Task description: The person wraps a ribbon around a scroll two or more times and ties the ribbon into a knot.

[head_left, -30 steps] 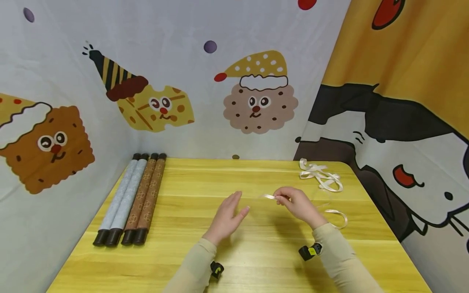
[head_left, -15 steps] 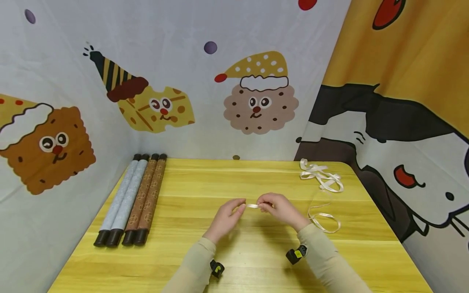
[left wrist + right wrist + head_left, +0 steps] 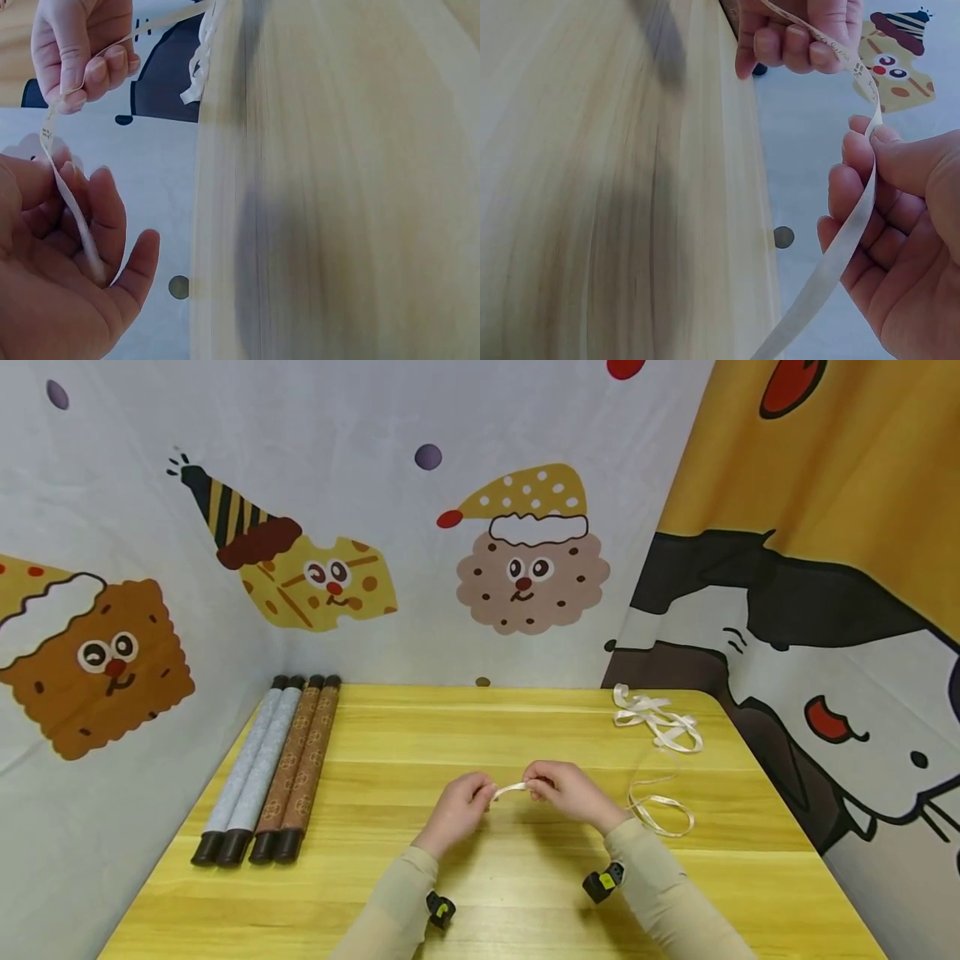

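Note:
A thin white ribbon [image 3: 510, 789] with small printing stretches between my two hands above the middle of the table. My left hand [image 3: 456, 810] pinches it near one end between thumb and index finger. In the left wrist view, the short loose end of the ribbon [image 3: 77, 214] hangs across my left palm. Thumb and fingertips of my right hand [image 3: 573, 792] pinch the ribbon a short way along. From there the ribbon [image 3: 832, 262] runs down past the right palm in the right wrist view, and its long tail lies looped on the table to the right.
Two light blue patterned rolls [image 3: 258, 756] and two brown patterned rolls [image 3: 300, 768] with black end caps lie side by side at the table's left. A loose heap of white ribbon [image 3: 660, 722] rests at the back right. Printed cloth [image 3: 360, 435] hangs behind the wooden table [image 3: 450, 727].
My right hand has moved left with the ribbon toward my left hand. The left hand, earlier spread and holding nothing, now pinches the ribbon. The tail on the table has shifted slightly left.

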Action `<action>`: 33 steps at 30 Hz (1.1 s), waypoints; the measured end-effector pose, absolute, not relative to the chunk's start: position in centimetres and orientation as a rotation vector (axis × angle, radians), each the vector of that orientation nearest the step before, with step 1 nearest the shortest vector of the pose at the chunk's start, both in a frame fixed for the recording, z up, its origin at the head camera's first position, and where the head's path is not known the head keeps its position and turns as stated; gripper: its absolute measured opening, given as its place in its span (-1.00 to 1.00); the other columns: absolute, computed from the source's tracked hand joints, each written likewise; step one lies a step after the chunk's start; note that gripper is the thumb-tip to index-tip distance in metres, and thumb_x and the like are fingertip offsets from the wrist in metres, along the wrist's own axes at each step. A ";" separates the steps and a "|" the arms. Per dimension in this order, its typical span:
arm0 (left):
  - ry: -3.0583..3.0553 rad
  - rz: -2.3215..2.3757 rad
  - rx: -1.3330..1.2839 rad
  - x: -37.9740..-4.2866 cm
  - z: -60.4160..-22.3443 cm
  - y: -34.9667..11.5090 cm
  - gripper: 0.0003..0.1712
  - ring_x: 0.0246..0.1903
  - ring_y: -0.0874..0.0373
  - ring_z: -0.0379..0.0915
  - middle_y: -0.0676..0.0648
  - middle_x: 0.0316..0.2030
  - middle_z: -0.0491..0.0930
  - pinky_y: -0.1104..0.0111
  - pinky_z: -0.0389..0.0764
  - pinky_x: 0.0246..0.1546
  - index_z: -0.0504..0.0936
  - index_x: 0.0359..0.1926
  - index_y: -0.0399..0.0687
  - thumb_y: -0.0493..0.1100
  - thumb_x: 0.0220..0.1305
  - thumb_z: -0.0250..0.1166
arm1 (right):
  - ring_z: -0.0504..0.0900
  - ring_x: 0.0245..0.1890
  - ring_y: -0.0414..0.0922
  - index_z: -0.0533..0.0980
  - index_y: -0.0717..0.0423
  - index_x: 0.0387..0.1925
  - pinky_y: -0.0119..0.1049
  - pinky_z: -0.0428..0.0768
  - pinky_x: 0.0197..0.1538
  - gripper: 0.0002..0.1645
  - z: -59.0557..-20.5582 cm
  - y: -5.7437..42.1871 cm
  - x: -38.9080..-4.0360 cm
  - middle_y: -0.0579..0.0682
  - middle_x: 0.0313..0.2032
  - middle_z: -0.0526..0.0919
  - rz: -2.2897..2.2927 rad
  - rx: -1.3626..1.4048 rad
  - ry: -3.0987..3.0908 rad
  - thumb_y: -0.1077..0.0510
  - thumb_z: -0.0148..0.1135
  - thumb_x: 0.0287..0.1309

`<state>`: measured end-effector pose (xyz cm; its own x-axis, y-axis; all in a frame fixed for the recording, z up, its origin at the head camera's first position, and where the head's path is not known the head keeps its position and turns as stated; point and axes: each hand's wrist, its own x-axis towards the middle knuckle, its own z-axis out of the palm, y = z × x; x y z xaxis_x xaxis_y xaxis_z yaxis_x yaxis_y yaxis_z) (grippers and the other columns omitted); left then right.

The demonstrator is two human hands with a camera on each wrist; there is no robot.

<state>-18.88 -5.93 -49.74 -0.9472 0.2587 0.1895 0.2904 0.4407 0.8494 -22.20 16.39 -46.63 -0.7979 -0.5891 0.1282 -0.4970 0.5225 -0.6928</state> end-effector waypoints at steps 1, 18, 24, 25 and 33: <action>-2.640 -1.561 -0.500 -18.9 -49.7 -5.9 -0.77 -0.58 0.25 0.28 0.08 -0.56 0.43 0.40 0.38 -0.54 0.55 -0.38 -0.11 -0.21 0.49 0.13 | 0.43 -0.50 -0.30 0.57 0.16 -0.30 -0.35 0.48 -0.40 -0.86 -46.7 16.4 -22.2 -0.19 -0.51 0.52 -1.134 -0.945 2.631 0.24 0.13 0.40; -2.793 -1.294 -0.450 -20.4 -49.4 -11.2 -0.78 -0.61 0.21 0.26 0.07 -0.59 0.39 0.36 0.36 -0.55 0.50 -0.36 -0.10 -0.19 0.51 0.09 | 0.35 -0.57 -0.32 0.58 0.15 -0.36 -0.34 0.41 -0.40 -0.82 -48.3 20.3 -23.4 -0.23 -0.57 0.46 -1.034 -0.956 2.728 0.17 0.18 0.38; -2.845 -1.195 -0.401 -20.8 -49.5 -13.4 -0.78 -0.60 0.19 0.24 0.05 -0.59 0.36 0.33 0.35 -0.53 0.52 -0.34 -0.16 -0.19 0.50 0.11 | 0.34 -0.59 -0.31 0.58 0.15 -0.38 -0.33 0.38 -0.42 -0.82 -48.8 22.6 -24.0 -0.23 -0.59 0.45 -1.013 -0.866 2.776 0.18 0.19 0.37; -2.854 -1.178 -0.393 -20.8 -49.5 -13.7 -0.78 -0.59 0.19 0.24 0.05 -0.59 0.35 0.32 0.35 -0.52 0.51 -0.35 -0.14 -0.19 0.50 0.12 | 0.34 -0.58 -0.30 0.58 0.15 -0.38 -0.33 0.38 -0.42 -0.82 -48.9 22.9 -24.1 -0.23 -0.59 0.45 -1.011 -0.855 2.779 0.19 0.19 0.37; -2.904 -1.023 -0.369 -21.8 -49.7 -16.2 -0.80 -0.54 0.17 0.29 0.05 -0.52 0.42 0.25 0.43 -0.43 0.52 -0.33 -0.14 -0.20 0.50 0.11 | 0.34 -0.60 -0.28 0.58 0.13 -0.38 -0.30 0.39 -0.42 -0.81 -49.0 25.7 -24.5 -0.21 -0.61 0.42 -0.941 -0.757 2.831 0.16 0.19 0.38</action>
